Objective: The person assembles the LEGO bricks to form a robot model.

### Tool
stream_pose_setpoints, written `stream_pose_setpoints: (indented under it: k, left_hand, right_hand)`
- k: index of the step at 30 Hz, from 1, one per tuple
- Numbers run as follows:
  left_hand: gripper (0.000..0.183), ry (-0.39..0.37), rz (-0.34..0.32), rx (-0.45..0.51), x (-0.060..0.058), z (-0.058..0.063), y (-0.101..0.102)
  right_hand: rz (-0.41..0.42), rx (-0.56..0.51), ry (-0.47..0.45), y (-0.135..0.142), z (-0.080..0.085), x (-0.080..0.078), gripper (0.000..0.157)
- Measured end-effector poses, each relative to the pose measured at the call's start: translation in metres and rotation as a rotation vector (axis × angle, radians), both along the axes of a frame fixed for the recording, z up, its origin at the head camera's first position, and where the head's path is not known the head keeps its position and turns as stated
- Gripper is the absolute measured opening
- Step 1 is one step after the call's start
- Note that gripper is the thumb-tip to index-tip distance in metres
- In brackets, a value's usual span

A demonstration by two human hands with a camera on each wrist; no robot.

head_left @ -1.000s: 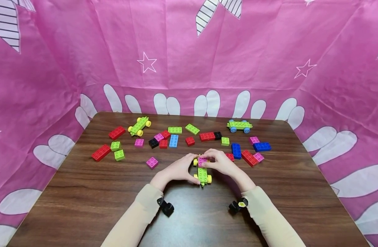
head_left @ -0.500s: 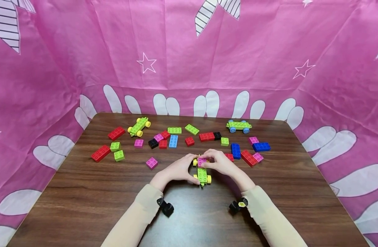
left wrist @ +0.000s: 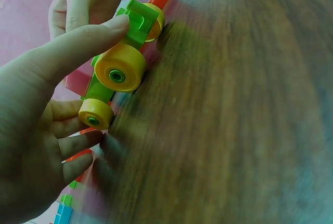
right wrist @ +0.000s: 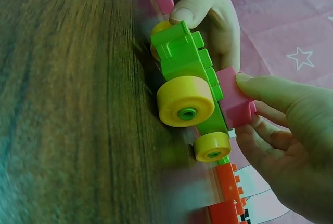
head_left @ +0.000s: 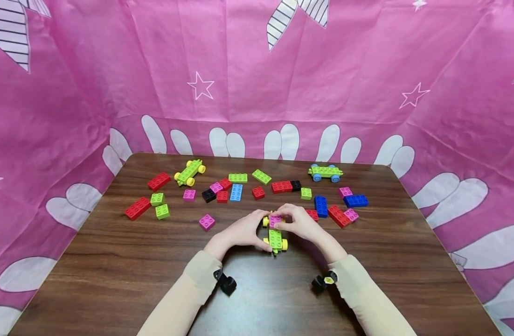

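Observation:
A lime green toy car base (head_left: 275, 239) with yellow wheels stands on the table in front of me, its length pointing away. My left hand (head_left: 243, 229) holds it from the left, thumb at the near end and fingers towards the far end. A pink 2x2 brick (right wrist: 232, 96) sits on the studs at the far part of the base. Thumb and fingers of my right hand (head_left: 301, 222) pinch this brick from the right. The right wrist view shows the brick flush against the studded top, with green studs bare on the nearer half.
Loose bricks lie in a band across the table's back half, among them a light blue brick (head_left: 236, 192), a red brick (head_left: 137, 208) and a dark blue brick (head_left: 356, 200). A yellow-wheeled car base (head_left: 189, 172) and a blue-wheeled one (head_left: 325, 171) stand farther back. Pink cloth (head_left: 248, 60) hangs behind.

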State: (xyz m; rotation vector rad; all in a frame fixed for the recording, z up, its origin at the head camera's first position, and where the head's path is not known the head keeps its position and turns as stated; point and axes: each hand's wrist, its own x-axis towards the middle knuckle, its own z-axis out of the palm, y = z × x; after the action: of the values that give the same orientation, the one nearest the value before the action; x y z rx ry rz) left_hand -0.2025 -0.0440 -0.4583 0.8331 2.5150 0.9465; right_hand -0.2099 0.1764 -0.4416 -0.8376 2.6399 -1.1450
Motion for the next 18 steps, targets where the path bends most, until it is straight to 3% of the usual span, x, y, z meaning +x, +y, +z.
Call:
stream_pose_setpoints:
  k: [8,18]
  left_hand:
    - [0.1,-0.008,0.006,-0.001,0.001,0.002,0.0]
    - [0.101,-0.004,0.003,0.01,-0.001,-0.002,0.0]
  right_hand:
    - [-0.003,0.002,-0.026,0.001,0.0,-0.004,0.03]
    - [0.111,0.035,-0.019,0.004,0.007,-0.017,0.03]
